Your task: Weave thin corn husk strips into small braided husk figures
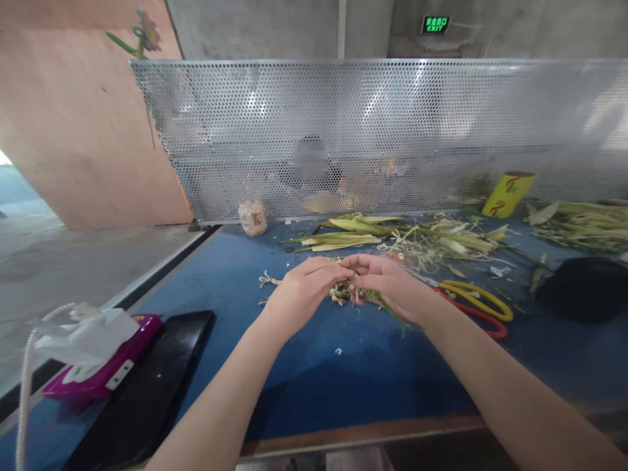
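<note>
Our left hand and right hand meet over the middle of the blue counter. Between them they hold a small bunch of stems, green and pale, just above the surface. Both hands are curled nearly closed, with the fingertips pinching the bunch from either side. We judge that the two-sided grip keeps the loose, frayed bits from falling apart (a few crumbs already lie on the counter below). How tightly the hidden fingers press, we cannot tell.

Just beside our right wrist lie scissors with yellow and red handles, close enough to pick up without stretching. Behind the hands a heap of leaves and stalks spreads along the foot of a perforated metal screen, out of the way of the hands yet near. A yellow cup leans against the screen at the far right. Well apart on our left, a pink tissue pack rests beside a flat black tray, which we judge keeps them away from the plant scraps.
</note>
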The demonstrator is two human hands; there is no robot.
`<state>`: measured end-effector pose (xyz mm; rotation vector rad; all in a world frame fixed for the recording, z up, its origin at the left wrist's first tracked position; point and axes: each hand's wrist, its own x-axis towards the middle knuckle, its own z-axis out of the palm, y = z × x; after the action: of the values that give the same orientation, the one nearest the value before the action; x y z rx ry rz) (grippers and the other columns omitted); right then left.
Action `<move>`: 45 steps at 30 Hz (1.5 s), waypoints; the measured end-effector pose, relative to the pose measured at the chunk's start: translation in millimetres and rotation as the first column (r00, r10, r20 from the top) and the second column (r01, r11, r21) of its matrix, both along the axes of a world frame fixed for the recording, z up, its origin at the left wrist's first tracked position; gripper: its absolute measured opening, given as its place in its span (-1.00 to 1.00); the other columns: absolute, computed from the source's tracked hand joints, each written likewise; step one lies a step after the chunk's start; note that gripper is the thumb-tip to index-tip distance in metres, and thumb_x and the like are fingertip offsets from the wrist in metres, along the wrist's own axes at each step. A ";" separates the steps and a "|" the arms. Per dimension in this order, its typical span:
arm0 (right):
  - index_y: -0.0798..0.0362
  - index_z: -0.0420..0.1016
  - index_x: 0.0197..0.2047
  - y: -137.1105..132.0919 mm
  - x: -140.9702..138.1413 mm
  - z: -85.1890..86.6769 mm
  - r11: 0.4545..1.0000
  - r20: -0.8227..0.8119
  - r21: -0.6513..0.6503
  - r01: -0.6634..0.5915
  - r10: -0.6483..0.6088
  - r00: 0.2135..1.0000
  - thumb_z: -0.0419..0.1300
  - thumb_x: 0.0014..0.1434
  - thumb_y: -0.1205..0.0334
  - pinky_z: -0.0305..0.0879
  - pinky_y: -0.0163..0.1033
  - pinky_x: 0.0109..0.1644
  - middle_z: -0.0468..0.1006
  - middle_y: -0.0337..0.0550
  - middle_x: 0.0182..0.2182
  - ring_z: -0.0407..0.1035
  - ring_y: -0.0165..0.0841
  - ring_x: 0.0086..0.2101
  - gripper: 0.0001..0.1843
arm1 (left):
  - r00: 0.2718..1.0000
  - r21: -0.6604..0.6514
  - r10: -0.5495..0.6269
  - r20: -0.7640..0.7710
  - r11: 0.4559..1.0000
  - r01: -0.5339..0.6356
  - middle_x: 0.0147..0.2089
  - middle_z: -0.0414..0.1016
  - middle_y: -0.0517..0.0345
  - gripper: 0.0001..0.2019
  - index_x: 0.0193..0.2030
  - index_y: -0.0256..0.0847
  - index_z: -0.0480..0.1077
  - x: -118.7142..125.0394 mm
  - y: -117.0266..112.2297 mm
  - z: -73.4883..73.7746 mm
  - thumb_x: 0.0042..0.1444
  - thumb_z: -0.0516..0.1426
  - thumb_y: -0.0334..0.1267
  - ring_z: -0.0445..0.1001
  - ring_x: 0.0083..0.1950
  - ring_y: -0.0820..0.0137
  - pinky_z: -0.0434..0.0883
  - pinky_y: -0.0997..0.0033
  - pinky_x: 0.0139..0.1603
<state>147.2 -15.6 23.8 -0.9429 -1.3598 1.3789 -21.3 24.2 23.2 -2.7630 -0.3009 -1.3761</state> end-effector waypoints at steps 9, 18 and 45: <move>0.05 0.22 -0.28 1.0 -1.3 -5.0 0.999 0.141 0.038 0.006 -0.011 0.990 0.05 -0.09 0.42 0.13 -0.34 -0.46 0.31 -0.32 -0.52 0.19 -0.52 -0.53 -0.77 | 0.995 0.072 0.049 -0.081 0.996 -0.043 -0.28 0.50 0.05 -0.85 -0.24 -0.32 0.39 1.4 -1.2 -2.2 0.08 0.03 -0.45 0.44 -0.22 0.45 0.43 0.47 -0.19; 0.05 0.18 -0.28 -1.6 -2.5 -3.9 0.982 0.343 0.183 0.041 -0.103 0.934 -0.01 -0.01 0.36 0.15 -0.29 -0.33 0.37 -0.27 -0.48 0.28 -0.44 -0.42 -0.83 | 0.989 0.062 0.080 -0.122 0.995 -0.073 -0.29 0.49 0.01 -0.84 -0.28 -0.34 0.39 3.6 2.7 -5.6 0.10 0.00 -0.45 0.44 -0.25 0.41 0.44 0.42 -0.23; 0.02 0.46 -0.43 -9.4 3.2 -0.8 0.407 0.506 0.861 -0.305 -0.752 0.422 0.05 0.12 0.29 0.16 -0.25 -0.26 0.43 -0.15 -0.38 0.25 -0.37 -0.32 -0.82 | 0.959 -0.031 0.188 -0.214 0.980 -0.199 -0.30 0.47 0.04 -0.84 -0.25 -0.33 0.38 -0.3 6.5 -8.0 0.10 -0.01 -0.42 0.42 -0.25 0.41 0.41 0.42 -0.23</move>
<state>150.4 -25.0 23.0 -1.0277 -2.1994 -0.4954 -21.6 30.7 15.2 -2.7982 -0.5853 -1.0365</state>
